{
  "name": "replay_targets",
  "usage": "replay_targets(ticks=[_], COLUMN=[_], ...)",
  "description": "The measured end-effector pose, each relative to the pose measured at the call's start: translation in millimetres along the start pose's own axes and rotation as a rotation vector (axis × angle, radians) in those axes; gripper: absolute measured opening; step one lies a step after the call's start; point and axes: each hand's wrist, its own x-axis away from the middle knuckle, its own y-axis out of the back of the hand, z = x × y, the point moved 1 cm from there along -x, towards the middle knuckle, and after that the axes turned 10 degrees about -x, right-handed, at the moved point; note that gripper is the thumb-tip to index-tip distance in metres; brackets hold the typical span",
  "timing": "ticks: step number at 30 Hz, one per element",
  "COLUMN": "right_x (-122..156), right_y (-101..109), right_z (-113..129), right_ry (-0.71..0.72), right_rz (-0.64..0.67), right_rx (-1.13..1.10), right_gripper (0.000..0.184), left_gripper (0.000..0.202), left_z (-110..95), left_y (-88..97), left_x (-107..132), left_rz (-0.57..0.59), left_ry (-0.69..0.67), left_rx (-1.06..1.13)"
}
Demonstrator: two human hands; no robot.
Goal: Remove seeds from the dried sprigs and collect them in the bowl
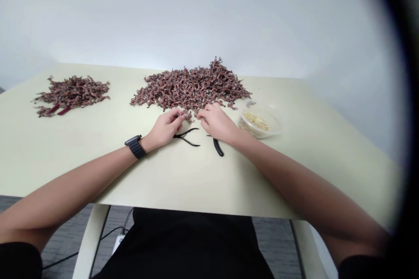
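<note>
Left hand (165, 128): fingers pinched closed on a small red-brown sprig (187, 116), at the big pile's near edge; it looks light and brittle, best held by its stem.
Right hand (216, 123): fingers curled beside the sprig; grip cannot be told.
Table: black pliers (186, 137) lie just below the hands.
Beyond: big sprig pile (191, 89), clear bowl (258, 122), smaller pile (70, 95).

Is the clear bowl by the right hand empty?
Not empty: the clear bowl holds a low heap of pale yellow bits, which lie well below its rim.
</note>
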Motion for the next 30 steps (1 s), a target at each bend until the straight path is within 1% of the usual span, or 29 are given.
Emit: replay_targets(ticks=[6,10,17,21,26,30], right_x=[-2.9,-4.5,-0.3,-3.2,-10.6,-13.8], right_y=[0.3,-2.3,0.7,-0.4,-6.6,-9.8], right_z=[1.8,-0.7,-3.0,-3.5,-8.2,-10.6], right_ry=[0.012,0.007,0.006,-0.018,-0.037,-0.050], right_rz=[-0.024,0.002,-0.006,-0.022,0.004,0.039], right_rx=[-0.007,-0.015,-0.026,-0.031,-0.046,-0.034], right_gripper=[0.031,0.032,0.027,0.023,0.018,0.017], left_gripper=[0.029,0.030,0.031,0.029,0.029,0.031], left_z=[-2.4,-5.4,-6.3,-6.0,-7.3,-7.2], left_y=[0.0,0.9,1.2,1.0,0.8,0.7], left_x=[0.0,0.8,1.9,1.4,1.6,1.0], left_rz=[0.012,0.015,0.017,0.016,0.019,0.016], left_ry=[-0.014,-0.019,-0.035,-0.038,-0.032,-0.041], left_rx=[-0.012,-0.034,-0.055,-0.058,-0.061,-0.068])
